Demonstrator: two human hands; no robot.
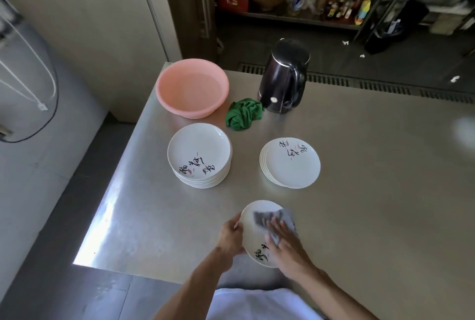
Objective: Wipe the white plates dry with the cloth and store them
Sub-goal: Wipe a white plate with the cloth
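2 stacks of white plates stand on the steel surface (pixel 359 191): the taller left stack (pixel 199 155) lies ahead-left of the hands, the lower right stack (pixel 290 162) ahead-right. Nearest the person is the single plate (pixel 250 232). The left hand (pixel 231 237) grips its left rim, and the right hand (pixel 288 242) presses the grey cloth (pixel 282 216) flat on its face. Which stack takes dried plates I cannot tell; each sits nearer its own-side hand.

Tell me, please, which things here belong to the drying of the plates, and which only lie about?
For the job: held plate, grey cloth, left hand gripping the plate's rim, right hand pressing the cloth, left plate stack, right plate stack.
Lying about: pink basin, green rag, black kettle.
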